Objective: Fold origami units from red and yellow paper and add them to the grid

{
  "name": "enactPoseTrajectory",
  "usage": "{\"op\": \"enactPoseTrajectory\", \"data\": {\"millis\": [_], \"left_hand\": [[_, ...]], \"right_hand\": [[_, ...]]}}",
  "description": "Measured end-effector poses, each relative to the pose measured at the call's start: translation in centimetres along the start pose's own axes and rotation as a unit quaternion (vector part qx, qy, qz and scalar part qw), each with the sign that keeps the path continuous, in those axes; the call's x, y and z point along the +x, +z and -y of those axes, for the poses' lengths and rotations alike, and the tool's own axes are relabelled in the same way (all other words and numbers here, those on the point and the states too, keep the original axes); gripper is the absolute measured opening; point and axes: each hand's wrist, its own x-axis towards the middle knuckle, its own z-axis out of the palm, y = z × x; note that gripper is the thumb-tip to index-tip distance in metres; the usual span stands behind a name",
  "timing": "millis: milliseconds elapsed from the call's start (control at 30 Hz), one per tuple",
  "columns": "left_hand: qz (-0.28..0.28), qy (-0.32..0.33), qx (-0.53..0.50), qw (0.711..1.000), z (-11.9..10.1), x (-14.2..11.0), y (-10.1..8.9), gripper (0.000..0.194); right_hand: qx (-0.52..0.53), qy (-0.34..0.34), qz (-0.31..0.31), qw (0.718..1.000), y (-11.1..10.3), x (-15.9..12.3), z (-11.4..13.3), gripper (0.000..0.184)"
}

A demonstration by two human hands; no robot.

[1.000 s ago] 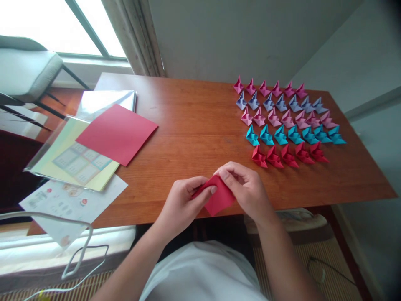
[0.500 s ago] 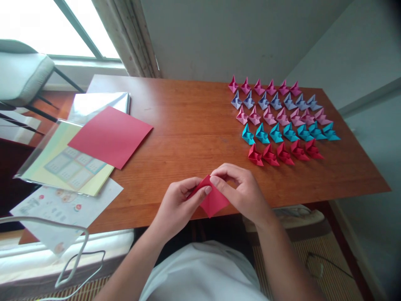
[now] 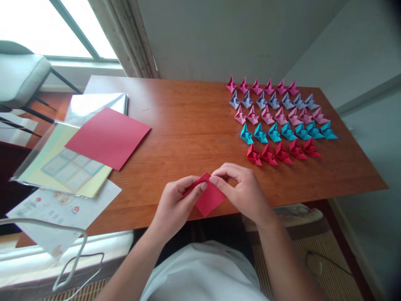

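Observation:
A small red sheet of origami paper (image 3: 210,200), folded into a diamond shape, is held just above the table's near edge. My left hand (image 3: 177,200) pinches its left side, thumb lying on top. On the upper right edge, close to the top corner, my right hand (image 3: 242,190) grips the paper between thumb and index finger. The fingers beneath the paper are hidden. Beyond my right hand stand rows of folded paper figures: red (image 3: 282,153), turquoise (image 3: 288,132), light pink (image 3: 280,116), lavender (image 3: 274,100) and magenta (image 3: 269,87).
On the left of the wooden table (image 3: 178,125), a large red sheet (image 3: 108,138) overlaps a clear packet of yellow paper (image 3: 94,184) and a silvery pack (image 3: 97,104). A printed white sheet (image 3: 90,209) overhangs the near edge. A white cable (image 3: 46,223) and a chair (image 3: 23,75) are farther left.
The paper's face now looks flatter, its centre crease less visible. My hands keep their pinch with only slight movement. The whole view has shifted a little.

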Motion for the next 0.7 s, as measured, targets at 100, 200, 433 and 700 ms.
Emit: {"op": "enactPoseTrajectory", "data": {"millis": [100,200,433,700], "left_hand": [[-0.022,0.004,-0.005,1.000,0.10,0.01,-0.05,0.029],[-0.024,0.001,-0.018,1.000,0.21,-0.02,-0.08,0.029],[-0.048,-0.007,-0.051,0.998,-0.02,0.02,-0.02,0.027],[-0.035,-0.030,-0.073,0.996,-0.12,0.09,-0.35,0.028]], "right_hand": [[-0.002,0.002,0.017,1.000,-0.09,0.09,-0.17,0.015],[-0.016,0.002,0.021,1.000,-0.13,0.09,-0.24,0.015],[0.020,0.014,0.035,0.999,-0.34,-0.16,-0.43,0.015],[0.065,0.031,0.028,0.997,-0.46,0.01,-0.73,0.028]]}}
